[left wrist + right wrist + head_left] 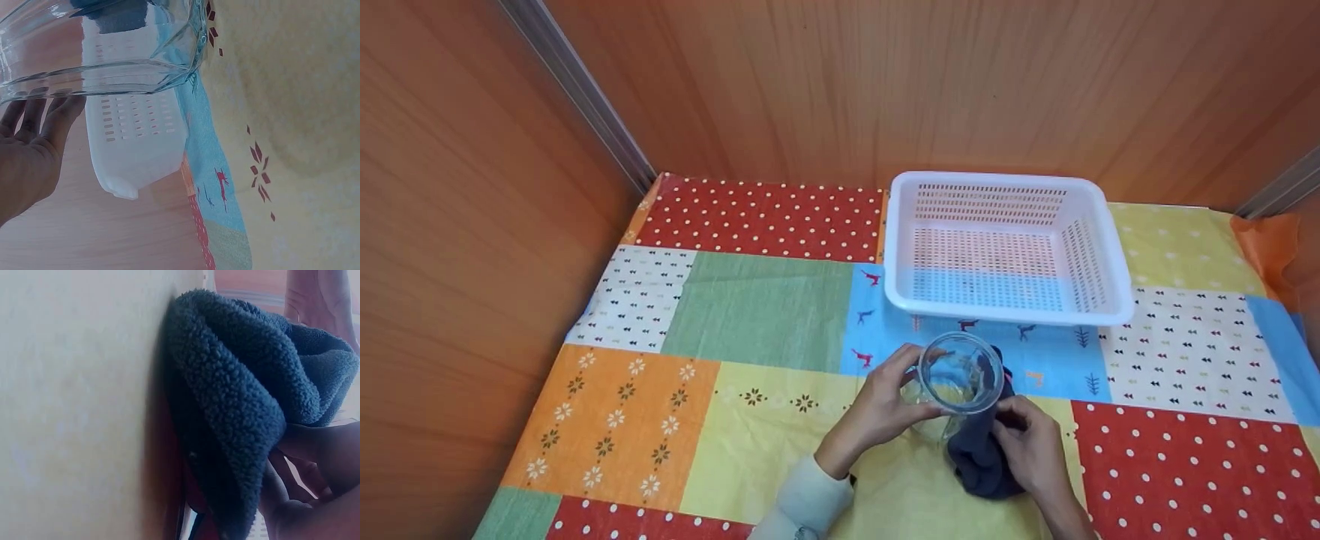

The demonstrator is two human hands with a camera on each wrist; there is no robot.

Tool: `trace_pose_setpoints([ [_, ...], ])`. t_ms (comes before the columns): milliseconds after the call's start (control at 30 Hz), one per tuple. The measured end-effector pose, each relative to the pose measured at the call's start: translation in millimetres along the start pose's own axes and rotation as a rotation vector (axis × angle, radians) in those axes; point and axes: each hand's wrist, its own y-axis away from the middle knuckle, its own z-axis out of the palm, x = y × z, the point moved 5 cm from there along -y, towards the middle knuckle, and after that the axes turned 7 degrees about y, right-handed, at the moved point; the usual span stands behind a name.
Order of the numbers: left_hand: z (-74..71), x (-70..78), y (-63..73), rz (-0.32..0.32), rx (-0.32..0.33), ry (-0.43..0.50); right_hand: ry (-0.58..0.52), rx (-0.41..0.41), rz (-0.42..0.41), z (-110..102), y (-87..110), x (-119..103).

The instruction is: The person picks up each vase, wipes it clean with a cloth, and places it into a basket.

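Observation:
A clear glass jar is tilted in the head view, its round mouth facing up. My left hand grips it from the left, thumb on the near side. In the left wrist view, the fingertips lie along the glass. My right hand pinches a dark grey cloth that lies along the jar's right side. Up close in the right wrist view, the cloth is fluffy and bunched in folds, with its lower part hanging close to the tablecloth.
Beyond the jar stands a white plastic basket with slotted walls. A patchwork-print cloth covers the table. Wood-grain panels rise at the back and the left. An orange cloth piece lies at the right edge.

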Motion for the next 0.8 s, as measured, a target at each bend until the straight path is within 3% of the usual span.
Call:
trace_pose_setpoints([
  [167,-0.2,-0.1,0.2,-0.004,-0.006,0.007,-0.07,0.014,-0.001,-2.8,2.4,-5.2],
  [500,0.0,0.0,-0.6,0.012,0.004,-0.006,-0.207,0.13,-0.082,-21.4,8.2,-43.0],
  [800,-0.2,1.6,-1.4,0.024,0.005,0.004,-0.191,0.114,-0.099,-24.2,8.0,-46.0],
])
